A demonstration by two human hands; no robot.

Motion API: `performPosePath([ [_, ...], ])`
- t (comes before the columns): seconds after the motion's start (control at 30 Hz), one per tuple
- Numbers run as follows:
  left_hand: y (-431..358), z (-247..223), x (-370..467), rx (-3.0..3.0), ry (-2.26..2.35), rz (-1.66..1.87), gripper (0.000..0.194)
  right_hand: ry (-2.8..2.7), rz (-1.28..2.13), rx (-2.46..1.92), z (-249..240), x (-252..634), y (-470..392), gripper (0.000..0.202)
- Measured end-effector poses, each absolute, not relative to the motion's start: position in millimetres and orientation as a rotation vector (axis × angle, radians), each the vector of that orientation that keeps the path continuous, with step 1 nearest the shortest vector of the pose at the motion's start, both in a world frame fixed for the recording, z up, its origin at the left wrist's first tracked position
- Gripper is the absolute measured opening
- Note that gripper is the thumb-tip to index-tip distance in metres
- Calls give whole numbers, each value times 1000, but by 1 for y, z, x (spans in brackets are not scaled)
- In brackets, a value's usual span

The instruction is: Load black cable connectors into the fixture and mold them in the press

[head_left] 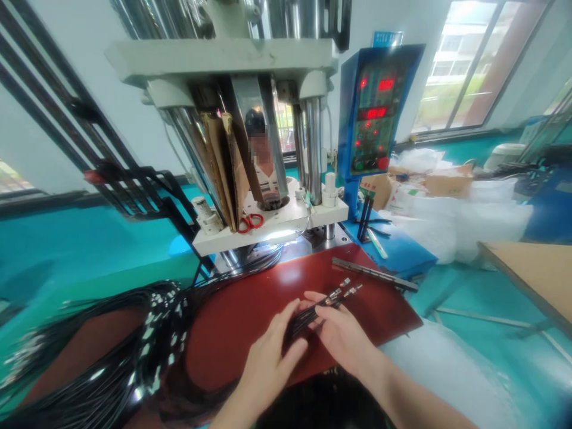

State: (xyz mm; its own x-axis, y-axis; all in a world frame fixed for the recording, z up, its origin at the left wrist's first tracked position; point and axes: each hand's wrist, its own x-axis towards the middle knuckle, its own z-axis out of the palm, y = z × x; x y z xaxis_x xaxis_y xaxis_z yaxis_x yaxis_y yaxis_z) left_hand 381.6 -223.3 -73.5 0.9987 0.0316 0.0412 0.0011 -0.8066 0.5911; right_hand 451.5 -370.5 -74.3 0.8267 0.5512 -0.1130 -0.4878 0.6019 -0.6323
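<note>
A small bundle of thin black cables [302,322] with metal connector ends [346,289] lies between my two hands, above a reddish-brown board. My left hand [270,345] curves around the bundle's near end, fingers on the far side and thumb on the near side. Fingers of my right hand [342,333] close around the cables just behind the connectors, which point up and to the right. Where the cables run inside my palms is hidden.
A white press [268,229] stands ahead, with red-handled scissors [250,223] on its ledge. More black cables [161,322] are heaped at left. A metal bar [375,274] lies on the board [232,333]. The blue control box [379,113] is lit. White bags [447,220] stand right.
</note>
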Motion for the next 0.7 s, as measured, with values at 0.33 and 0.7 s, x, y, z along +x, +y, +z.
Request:
performPosePath([
  [0.33, -221, -59, 401, 2035, -21, -150, 28, -324, 517, -940, -74, 460, -363, 24],
  [0.7, -244, -55, 435, 1625, 46, -467, 38, -430, 272, -877, -40, 513, -401, 36],
])
